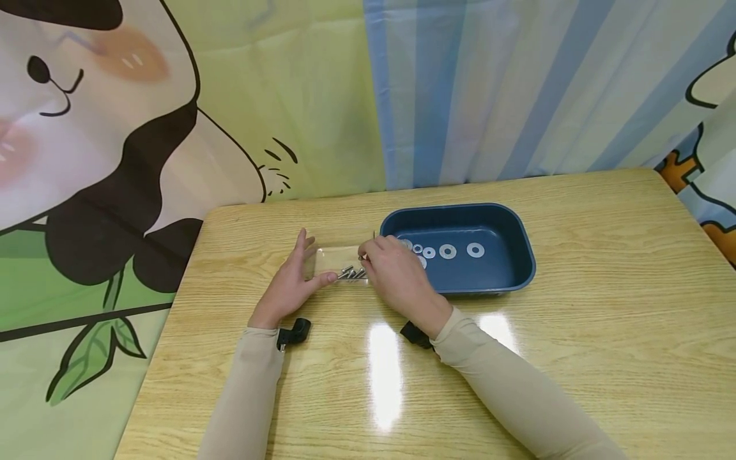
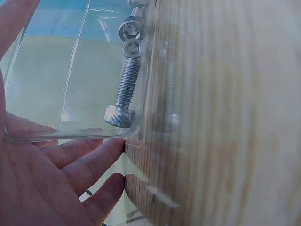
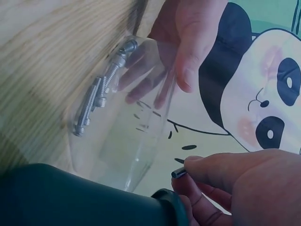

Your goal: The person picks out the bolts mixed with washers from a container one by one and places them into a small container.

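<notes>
A clear plastic box [image 1: 330, 257] stands on the table, with several silver socket-head screws [image 3: 89, 106] lying along its bottom. My left hand [image 1: 290, 281] rests against the box's left end, fingers straight along the outside and the thumb stretched along the front rim. Over the box's right end, my right hand [image 1: 399, 275] pinches a small metal screw [image 3: 178, 173] between thumb and fingertips; its threaded end pokes out. One screw [image 2: 123, 92] in the box lies close to the left hand's end, head nearest the fingers.
A dark blue tray [image 1: 512, 275] stands just right of the box, holding several flat washers [image 1: 448, 251] of different sizes. The wooden table [image 1: 604, 287] runs back to a printed curtain [image 1: 310, 96]. A black wrist mount [image 1: 296, 331] sits on the left wrist.
</notes>
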`<state>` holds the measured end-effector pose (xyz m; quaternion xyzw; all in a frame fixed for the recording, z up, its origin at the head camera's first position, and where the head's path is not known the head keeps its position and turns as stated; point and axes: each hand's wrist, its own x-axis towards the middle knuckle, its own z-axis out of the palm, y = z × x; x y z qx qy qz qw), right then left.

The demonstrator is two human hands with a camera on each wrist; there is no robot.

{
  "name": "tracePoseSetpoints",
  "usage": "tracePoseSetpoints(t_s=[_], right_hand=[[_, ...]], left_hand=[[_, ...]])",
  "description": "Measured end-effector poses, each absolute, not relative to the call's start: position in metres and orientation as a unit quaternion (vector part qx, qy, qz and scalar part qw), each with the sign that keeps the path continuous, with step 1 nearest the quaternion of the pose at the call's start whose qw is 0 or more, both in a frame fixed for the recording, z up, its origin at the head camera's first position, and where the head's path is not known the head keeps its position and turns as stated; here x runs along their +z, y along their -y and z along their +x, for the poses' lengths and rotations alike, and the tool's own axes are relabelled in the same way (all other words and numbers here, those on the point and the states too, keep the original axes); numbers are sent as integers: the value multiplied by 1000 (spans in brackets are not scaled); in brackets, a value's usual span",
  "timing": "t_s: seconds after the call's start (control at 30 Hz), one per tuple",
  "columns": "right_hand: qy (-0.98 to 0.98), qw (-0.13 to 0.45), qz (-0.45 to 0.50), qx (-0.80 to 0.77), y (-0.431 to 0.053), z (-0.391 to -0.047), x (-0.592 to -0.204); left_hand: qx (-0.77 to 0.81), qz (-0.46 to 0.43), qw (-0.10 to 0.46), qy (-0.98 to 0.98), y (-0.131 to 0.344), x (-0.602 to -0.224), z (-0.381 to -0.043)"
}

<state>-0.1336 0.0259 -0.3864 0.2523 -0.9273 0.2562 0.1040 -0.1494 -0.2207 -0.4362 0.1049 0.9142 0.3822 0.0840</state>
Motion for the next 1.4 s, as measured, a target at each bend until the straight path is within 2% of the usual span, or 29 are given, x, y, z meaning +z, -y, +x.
tracePoseSetpoints(t_s=[1.4], right_hand=[[929,104,290,206,-19,-135,-402]], left_hand=[[382,109,83,-914,220,-435,-149]])
